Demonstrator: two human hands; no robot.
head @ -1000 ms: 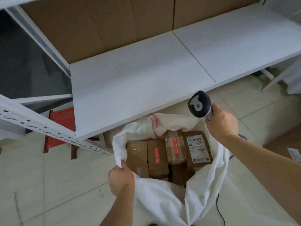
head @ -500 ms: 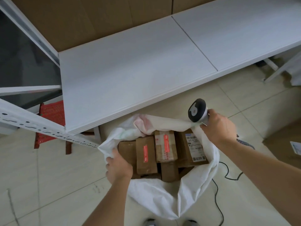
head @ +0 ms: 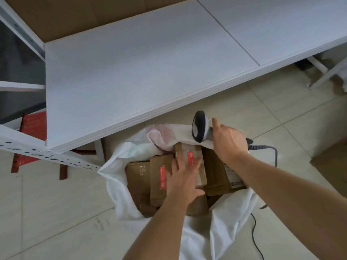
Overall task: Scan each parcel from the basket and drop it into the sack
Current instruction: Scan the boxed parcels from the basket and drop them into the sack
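At the far left of the frame we are seeing a red stool (head: pixel 32 126), mostly hidden behind a white perforated rail (head: pixel 47 153) and the white shelf board (head: pixel 131 72) that is filling the upper middle of the picture; only its seat edge and two legs are showing. Cardboard (head: pixel 75 14) is lining the back of the shelf along the top edge, cut off by the frame.

Below the shelf's front edge, in the lower middle, the white sack (head: pixel 120 188) is standing open on the tiled floor (head: pixel 47 212), its mouth facing us. Brown parcels (head: pixel 139 177) are packed inside it, side by side; their lower ends are lost under our forearm and the sack's folds, so we cannot count them. Our left hand (head: pixel 183 177) is lying flat on the parcel with the red label (head: pixel 191 159), fingers spread and nearly straight, pressing rather than gripping.

To the right, our right hand (head: pixel 228 138) is wrapping its fingers round the handle of the scanner (head: pixel 200 126), and the sack's upper rim seems pinched against it, though we cannot tell that for sure. The scanner's dark head is pointing left. Its cable (head: pixel 270 149) is running out behind the wrist and down the right side, partly hidden by the arm. A shipping label (head: pixel 234 175) is peeking out beneath that arm, its print too small to read.
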